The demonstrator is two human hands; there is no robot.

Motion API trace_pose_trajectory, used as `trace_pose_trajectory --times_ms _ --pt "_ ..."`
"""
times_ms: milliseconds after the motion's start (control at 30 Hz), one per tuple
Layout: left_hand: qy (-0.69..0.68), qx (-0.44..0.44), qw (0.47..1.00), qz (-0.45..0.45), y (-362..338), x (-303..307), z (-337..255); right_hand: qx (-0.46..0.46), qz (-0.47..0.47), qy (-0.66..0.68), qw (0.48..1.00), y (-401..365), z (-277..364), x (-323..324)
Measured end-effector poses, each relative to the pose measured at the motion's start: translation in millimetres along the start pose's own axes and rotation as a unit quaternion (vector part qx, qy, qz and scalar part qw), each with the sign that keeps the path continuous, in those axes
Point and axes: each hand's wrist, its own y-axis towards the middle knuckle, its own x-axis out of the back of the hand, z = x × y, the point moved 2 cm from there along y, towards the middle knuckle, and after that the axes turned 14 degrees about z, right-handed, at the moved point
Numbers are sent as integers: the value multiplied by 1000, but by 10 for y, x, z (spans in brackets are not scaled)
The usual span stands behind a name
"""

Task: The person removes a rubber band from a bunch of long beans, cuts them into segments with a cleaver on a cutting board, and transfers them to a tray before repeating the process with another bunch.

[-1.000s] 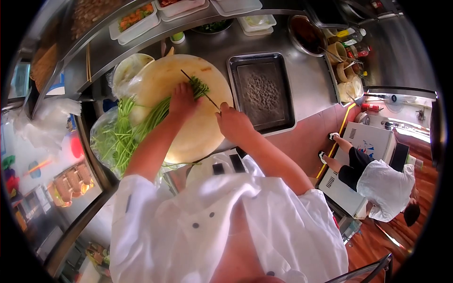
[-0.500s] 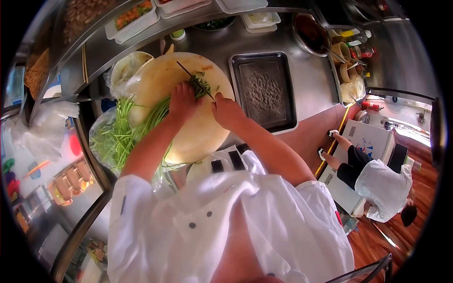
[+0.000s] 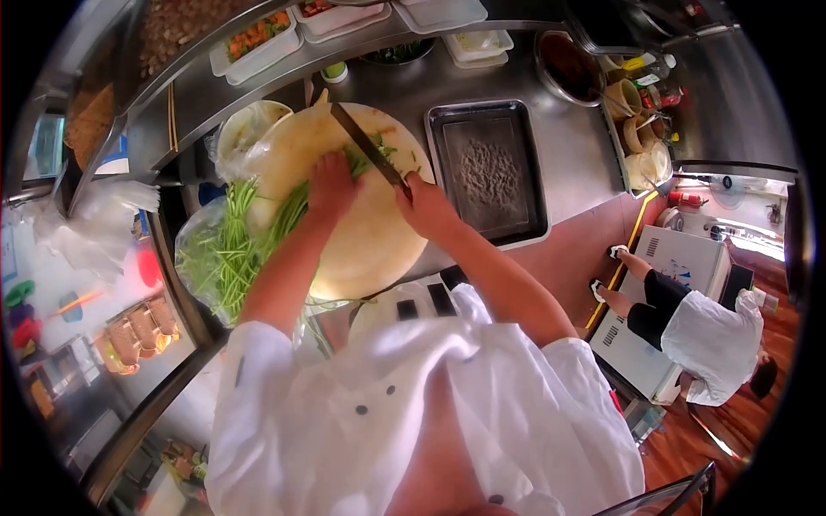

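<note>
**Knife point(image 3: 366, 142) is now turned, its flat side in view**

Half a second ago the knife looked like a thin line over the green stalks point(image 3: 290, 211); now its blade is tilted and shows broad. A few small cut pieces point(image 3: 387, 143) lie beside and beyond the blade, a little more spread than before. This suggests, as a judgement, that the blade is between 2 cuts and the chopping is only partly done.

The right hand point(image 3: 424, 206) is closed around the knife's handle. The left hand point(image 3: 334, 187) has remained on the bunch, its fingers bent over the stalks and keeping them on the board; how hard it presses, the view cannot tell.

The stalks lie across the round cutting board point(image 3: 370, 254), and more of them spill over its left side onto a clear plastic bag point(image 3: 191, 249). To the right, on the steel counter point(image 3: 572, 159), stands a dark metal tray point(image 3: 495, 225) with some greyish grainy matter. Behind it is a bowl point(image 3: 545, 77) of dark liquid. Farther right, a person in a white top point(image 3: 710, 335) is near a white cabinet point(image 3: 632, 357).
</note>
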Motion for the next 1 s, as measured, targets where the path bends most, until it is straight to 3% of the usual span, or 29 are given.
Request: trace_pose_trajectory --times_ms 100,167,300,367,400,467,567,700,933,1000 --pt "-6 58 998 -5 78 12 314 13 -52 68 996 -411 76 256" --pt "-17 101 995 1 92 111 483 -132 25 293 947 -706 4 416" --pt "-65 107 991 -47 27 319 425 -120 22 417 901 -1051 -808 177" --pt "-106 29 984 -142 -12 461 136 -133 25 503 853 -1231 -1056 36" --pt "-105 27 984 -140 -8 490 -9 -134 24 505 852 -1281 -1055 24" --pt "-174 -108 968 -148 14 540 -336 -166 39 511 842 -1364 -1059 23" --pt "-200 -89 964 -149 265 268 -565 -101 29 547 830 -1258 -1321 -318" --pt "-204 -55 962 -174 516 63 -641 -94 23 575 812 -1128 -1360 -461" --pt "-245 -124 946 -174 362 71 -962 -94 9 589 803 -899 -1314 -512" --pt "-259 -121 941 -179 292 63 -1076 -97 27 552 828 -815 -1242 -498"
